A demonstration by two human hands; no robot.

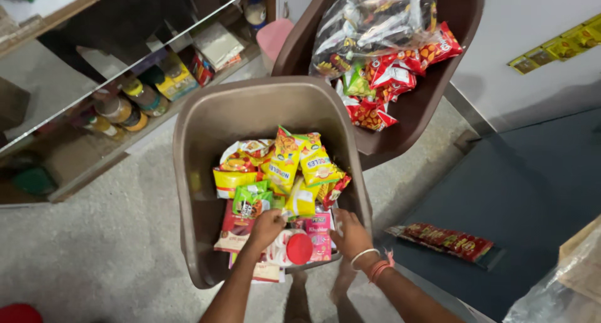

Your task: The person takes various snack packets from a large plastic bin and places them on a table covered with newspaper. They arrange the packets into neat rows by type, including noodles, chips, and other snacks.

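A brown plastic chair (206, 129) stands below me, its seat piled with snack and noodle packets. Yellow noodle packets (300, 163) lie at the back of the pile, a green packet (250, 199) and pink packets (319, 235) nearer me. My left hand (266, 228) reaches into the pile with fingers closed on a packet by the green one; which packet it grips I cannot tell. My right hand (352, 234), with bangles on the wrist, rests on the pink packets at the seat's front right. A white pack with a red round lid (299, 248) lies between my hands.
A second brown chair (432, 104) behind holds red snack packets (385, 79) and a clear bag of packets (369, 19). A glass counter with jars and boxes (134, 97) stands at left. A dark blue surface (532, 185) at right carries a strip of red sachets (447, 240).
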